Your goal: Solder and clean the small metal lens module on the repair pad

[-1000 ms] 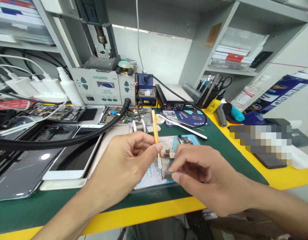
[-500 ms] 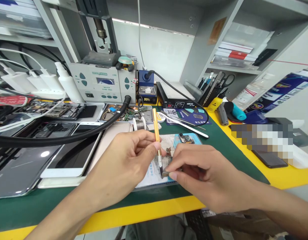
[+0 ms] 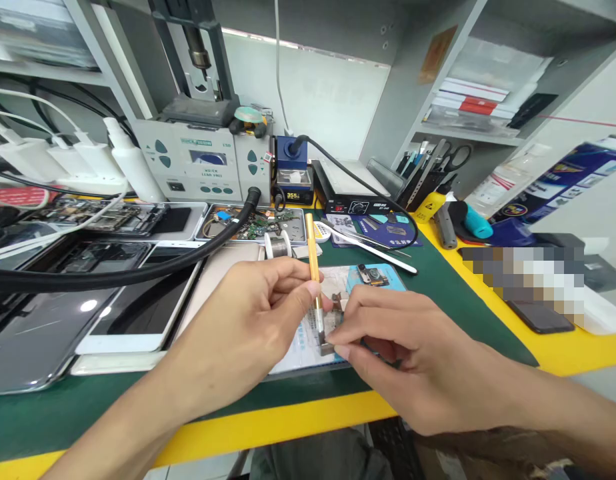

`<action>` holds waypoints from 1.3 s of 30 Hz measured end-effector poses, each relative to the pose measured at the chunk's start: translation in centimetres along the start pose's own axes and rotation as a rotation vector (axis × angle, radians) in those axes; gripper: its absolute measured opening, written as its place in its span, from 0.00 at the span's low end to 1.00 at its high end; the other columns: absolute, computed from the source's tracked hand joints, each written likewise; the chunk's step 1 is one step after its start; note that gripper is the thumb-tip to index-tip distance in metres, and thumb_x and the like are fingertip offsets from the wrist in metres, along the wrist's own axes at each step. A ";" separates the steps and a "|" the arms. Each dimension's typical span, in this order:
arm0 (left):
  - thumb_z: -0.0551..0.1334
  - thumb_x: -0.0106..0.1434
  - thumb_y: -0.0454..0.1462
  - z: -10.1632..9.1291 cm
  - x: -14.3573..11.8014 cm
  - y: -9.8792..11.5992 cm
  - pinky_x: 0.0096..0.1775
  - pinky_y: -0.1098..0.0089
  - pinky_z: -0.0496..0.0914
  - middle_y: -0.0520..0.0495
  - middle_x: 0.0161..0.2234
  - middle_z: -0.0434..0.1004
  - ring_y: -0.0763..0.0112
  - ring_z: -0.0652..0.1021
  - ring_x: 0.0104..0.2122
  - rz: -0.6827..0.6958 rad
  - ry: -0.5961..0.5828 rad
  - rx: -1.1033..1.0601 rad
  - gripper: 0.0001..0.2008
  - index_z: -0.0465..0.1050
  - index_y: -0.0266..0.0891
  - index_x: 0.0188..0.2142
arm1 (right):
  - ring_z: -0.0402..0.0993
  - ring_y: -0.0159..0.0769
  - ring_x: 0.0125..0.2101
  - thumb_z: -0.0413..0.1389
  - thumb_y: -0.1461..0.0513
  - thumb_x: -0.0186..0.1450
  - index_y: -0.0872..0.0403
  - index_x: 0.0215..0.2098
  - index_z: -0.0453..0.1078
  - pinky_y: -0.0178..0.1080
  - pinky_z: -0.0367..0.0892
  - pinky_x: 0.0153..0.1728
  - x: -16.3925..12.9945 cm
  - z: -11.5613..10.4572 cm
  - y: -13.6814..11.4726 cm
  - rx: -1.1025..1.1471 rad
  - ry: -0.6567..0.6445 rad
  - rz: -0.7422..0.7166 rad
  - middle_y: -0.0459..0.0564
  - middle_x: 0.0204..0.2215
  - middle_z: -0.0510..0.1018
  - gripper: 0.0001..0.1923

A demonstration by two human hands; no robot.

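My left hand [image 3: 248, 327] pinches a thin yellow-handled craft knife [image 3: 313, 257], held nearly upright with its blade pointing down. The blade tip touches a small grey metal part [image 3: 328, 349] that my right hand [image 3: 403, 360] grips between thumb and forefinger. Both hands hover just over a white and blue work pad [image 3: 308, 333] on the green mat. Small loose components [image 3: 337, 301] lie on the pad behind the fingers, and a little camera module [image 3: 371, 274] rests on its far blue corner.
Several phones and screens [image 3: 138, 307] lie to the left under a thick black hose [image 3: 138, 270]. A rework station [image 3: 198, 167], a blue soldering stand [image 3: 291, 177], a tray of boards [image 3: 253, 227], a solder spool [image 3: 278, 245], white tweezers [image 3: 373, 248] and a tool holder [image 3: 428, 180] stand behind.
The knife tip has come down from beside the metal part to touch it. Both hands stay together and have shifted only slightly toward the pad's front edge.
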State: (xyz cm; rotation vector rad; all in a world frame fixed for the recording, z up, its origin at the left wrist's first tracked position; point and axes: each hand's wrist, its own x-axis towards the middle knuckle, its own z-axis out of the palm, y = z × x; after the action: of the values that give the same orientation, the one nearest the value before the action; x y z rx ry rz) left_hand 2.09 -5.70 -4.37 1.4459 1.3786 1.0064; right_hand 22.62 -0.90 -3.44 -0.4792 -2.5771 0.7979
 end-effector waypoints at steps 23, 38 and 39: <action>0.61 0.66 0.45 0.1 0.1 0.1 0.28 0.78 0.68 0.53 0.30 0.81 0.67 0.82 0.36 0.004 0.001 0.013 0.10 0.80 0.44 0.36 | 0.59 0.23 0.22 0.56 0.76 0.59 0.61 0.33 0.75 0.29 0.56 0.22 -0.1 0.1 0.6 0.113 0.037 0.054 0.43 0.24 0.67 0.09; 0.61 0.66 0.44 0.0 -0.1 0.1 0.28 0.78 0.67 0.56 0.26 0.77 0.68 0.81 0.37 0.005 0.006 0.038 0.09 0.77 0.45 0.35 | 0.58 0.29 0.25 0.55 0.76 0.58 0.62 0.34 0.74 0.35 0.54 0.25 -0.2 0.5 0.4 0.010 0.076 -0.068 0.45 0.24 0.66 0.10; 0.61 0.66 0.44 0.0 -0.1 0.1 0.27 0.79 0.66 0.56 0.26 0.77 0.69 0.80 0.35 0.005 0.009 0.048 0.09 0.77 0.45 0.36 | 0.58 0.29 0.24 0.55 0.76 0.58 0.62 0.34 0.73 0.35 0.54 0.25 -0.2 0.5 0.4 0.021 0.074 -0.063 0.44 0.24 0.66 0.10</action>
State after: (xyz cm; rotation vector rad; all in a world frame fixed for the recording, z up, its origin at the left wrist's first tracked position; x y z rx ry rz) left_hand 2.06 -5.83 -4.29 1.4821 1.4149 0.9895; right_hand 22.67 -0.90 -4.15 -0.4121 -2.5003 0.7698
